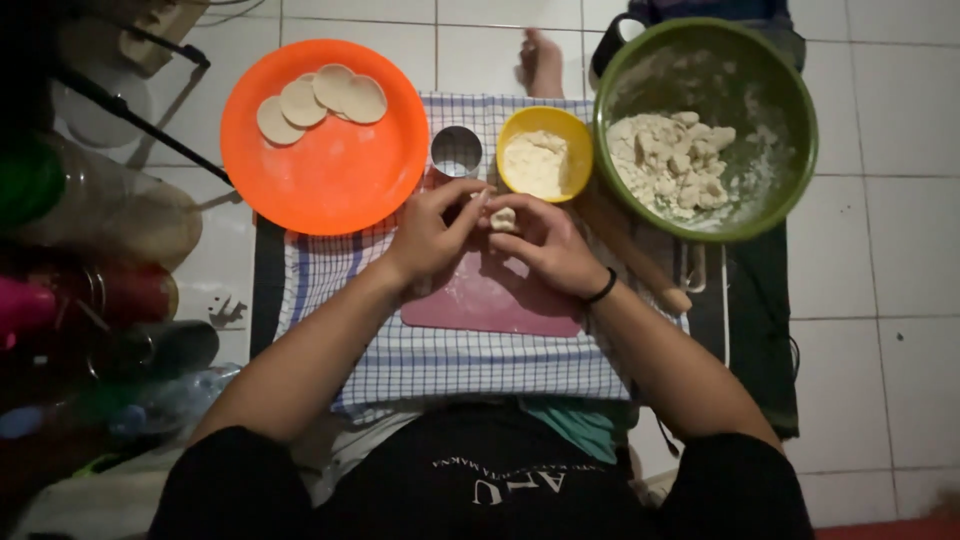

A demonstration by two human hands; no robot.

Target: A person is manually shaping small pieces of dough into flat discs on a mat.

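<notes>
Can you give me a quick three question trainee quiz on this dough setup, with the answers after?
1. True or false: both hands hold the small dough piece over the pink board.
2. Which holds flat dough rounds: A the orange plate, B the green bowl, C the yellow bowl?
3. What tool lies between the board and the green bowl?

Key: 1 true. 2 A. 3 the wooden rolling pin.

Glossy plastic plate (330, 170); seemingly metal cutter (456, 152).
</notes>
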